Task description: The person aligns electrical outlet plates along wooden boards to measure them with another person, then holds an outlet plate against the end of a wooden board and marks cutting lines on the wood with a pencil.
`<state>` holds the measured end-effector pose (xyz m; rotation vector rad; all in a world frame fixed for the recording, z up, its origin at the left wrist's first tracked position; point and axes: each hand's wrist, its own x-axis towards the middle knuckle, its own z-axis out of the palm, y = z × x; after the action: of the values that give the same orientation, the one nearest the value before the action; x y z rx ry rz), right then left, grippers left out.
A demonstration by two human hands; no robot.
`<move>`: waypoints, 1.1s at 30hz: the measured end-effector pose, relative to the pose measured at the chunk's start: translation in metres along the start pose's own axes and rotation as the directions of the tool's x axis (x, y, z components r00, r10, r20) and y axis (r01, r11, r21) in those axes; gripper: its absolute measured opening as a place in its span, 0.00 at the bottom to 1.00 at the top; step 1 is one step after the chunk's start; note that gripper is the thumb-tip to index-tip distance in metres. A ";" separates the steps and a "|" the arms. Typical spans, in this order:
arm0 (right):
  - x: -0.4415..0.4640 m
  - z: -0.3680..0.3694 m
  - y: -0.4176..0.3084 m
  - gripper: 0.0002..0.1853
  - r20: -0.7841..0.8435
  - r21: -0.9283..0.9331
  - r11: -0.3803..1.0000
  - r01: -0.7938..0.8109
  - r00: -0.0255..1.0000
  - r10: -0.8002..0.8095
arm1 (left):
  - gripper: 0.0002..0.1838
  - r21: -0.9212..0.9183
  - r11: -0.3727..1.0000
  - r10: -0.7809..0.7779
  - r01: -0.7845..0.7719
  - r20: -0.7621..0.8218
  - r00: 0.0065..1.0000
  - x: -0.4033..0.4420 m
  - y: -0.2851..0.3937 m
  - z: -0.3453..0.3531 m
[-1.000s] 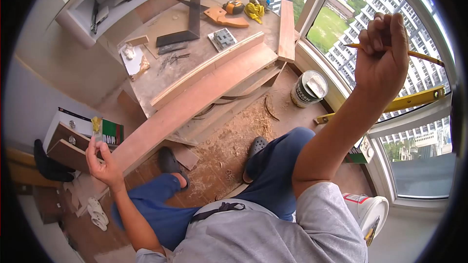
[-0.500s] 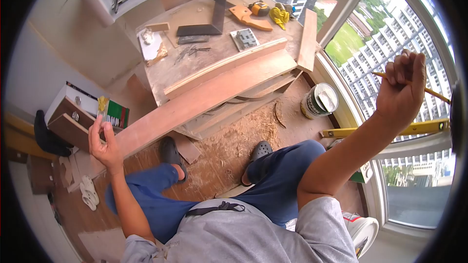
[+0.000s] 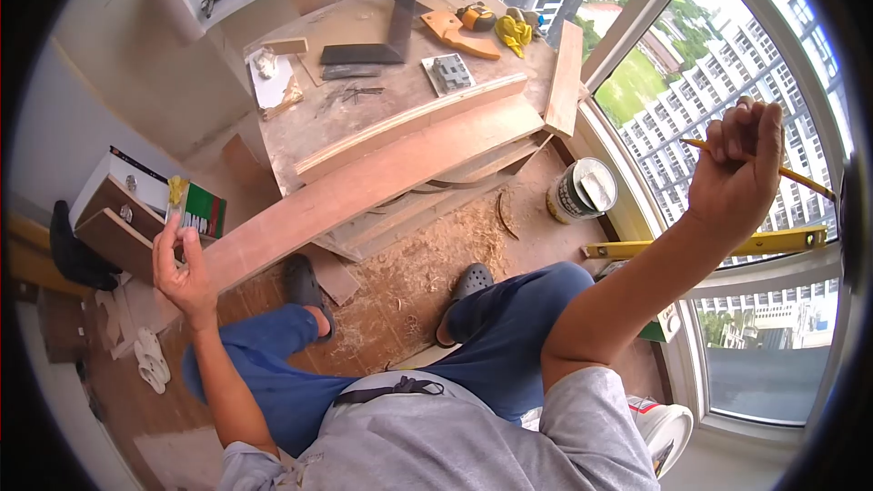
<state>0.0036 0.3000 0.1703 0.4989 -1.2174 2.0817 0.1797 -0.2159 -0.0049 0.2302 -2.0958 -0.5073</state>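
My right hand [image 3: 738,159] is raised in front of the window, its fingers curled round a yellow pencil [image 3: 805,184]. Down at the left, my left hand [image 3: 186,277] has its fingers pointing up and partly spread, with nothing visible in them. It is beside the near left end of a long reddish wooden plank [image 3: 391,173]; whether it touches the wood I cannot tell. The plank slants from there up onto the worktable [image 3: 282,141]. A narrow plywood strip [image 3: 418,123] stands along the plank's far side.
On the table lie a dark try square [image 3: 397,41], an orange-handled saw [image 3: 459,35], a tape measure [image 3: 476,16] and yellow gloves [image 3: 514,32]. A short board [image 3: 564,82] sits at its right corner. Below are a paint bucket [image 3: 582,191], a yellow spirit level [image 3: 709,244] and wood shavings [image 3: 427,255].
The whole view has shifted slightly, so everything appears a little further left. Both hands keep nearly the same pose, and the pencil is still in my right hand.
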 end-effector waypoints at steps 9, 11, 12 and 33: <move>0.001 -0.003 0.002 0.11 -0.007 -0.026 1.000 -0.016 1.000 0.016 | 0.15 -0.037 0.999 0.012 -0.012 -0.009 1.000 0.002 0.005 0.006; 0.009 -0.021 0.000 0.11 -0.036 -0.061 0.996 -0.068 0.997 0.065 | 0.15 -0.066 0.998 -0.015 0.012 -0.041 0.999 0.002 0.010 0.006; 0.017 -0.034 0.003 0.11 -0.010 -0.042 0.994 -0.101 0.995 0.101 | 0.16 -0.031 0.999 0.021 -0.022 -0.031 0.999 0.006 0.013 0.003; 0.013 -0.022 0.012 0.13 -0.028 -0.054 0.997 -0.058 0.998 0.057 | 0.14 -0.240 0.967 0.081 -0.083 -0.019 0.997 0.038 0.038 -0.001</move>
<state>-0.0137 0.3193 0.1603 0.4144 -1.2836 2.0905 0.1615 -0.1958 0.0412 0.0048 -2.0034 -0.7029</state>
